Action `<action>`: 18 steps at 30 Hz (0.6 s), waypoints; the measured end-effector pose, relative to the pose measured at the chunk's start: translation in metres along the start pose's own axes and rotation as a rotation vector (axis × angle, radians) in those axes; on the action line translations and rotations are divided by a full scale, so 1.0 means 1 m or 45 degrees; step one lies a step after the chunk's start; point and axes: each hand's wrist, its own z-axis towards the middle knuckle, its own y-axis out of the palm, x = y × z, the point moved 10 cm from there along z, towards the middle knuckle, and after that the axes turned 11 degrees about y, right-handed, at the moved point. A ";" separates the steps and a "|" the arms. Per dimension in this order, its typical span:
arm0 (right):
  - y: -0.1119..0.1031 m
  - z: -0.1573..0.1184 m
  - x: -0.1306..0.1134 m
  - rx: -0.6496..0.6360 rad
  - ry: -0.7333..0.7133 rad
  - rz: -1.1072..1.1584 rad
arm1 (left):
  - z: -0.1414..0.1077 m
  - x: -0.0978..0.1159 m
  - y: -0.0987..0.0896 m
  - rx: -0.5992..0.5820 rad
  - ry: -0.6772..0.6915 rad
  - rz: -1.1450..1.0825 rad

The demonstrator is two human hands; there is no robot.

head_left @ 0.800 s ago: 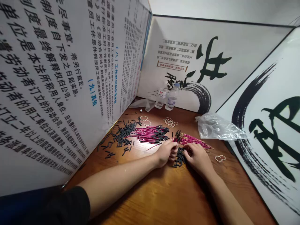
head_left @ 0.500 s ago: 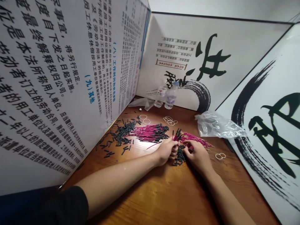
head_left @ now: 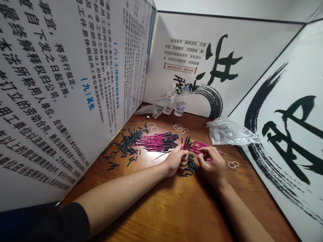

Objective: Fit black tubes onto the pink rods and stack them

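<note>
Apparently wooden table (head_left: 176,215), boxed by printed panels (head_left: 63,84).

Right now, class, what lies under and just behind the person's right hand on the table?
Behind the right hand lie pink sticks; beside it, small black caps. Anything under the palm is hidden.

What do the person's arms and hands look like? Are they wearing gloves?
No gloves. Both the left hand and the right hand are bare, with no rings, watch or bracelet showing. The forearms are bare too. A short dark sleeve covers the upper left arm; no sleeve shows on the right arm.
</note>
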 end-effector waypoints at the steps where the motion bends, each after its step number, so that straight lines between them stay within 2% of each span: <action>1: 0.001 0.000 -0.002 -0.006 -0.012 0.010 | 0.000 -0.001 0.000 -0.003 -0.005 -0.004; 5: -0.001 -0.001 -0.007 0.024 -0.077 0.054 | 0.000 -0.003 0.001 -0.018 -0.026 -0.008; 10: -0.002 0.000 -0.001 0.083 -0.072 0.088 | 0.001 -0.005 0.001 -0.036 -0.053 -0.040; 15: 0.007 0.010 0.002 0.036 -0.122 0.123 | 0.003 -0.010 0.000 -0.040 -0.105 -0.079; 18: 0.001 0.015 0.010 0.112 -0.053 0.143 | 0.003 -0.010 -0.002 -0.011 -0.102 -0.072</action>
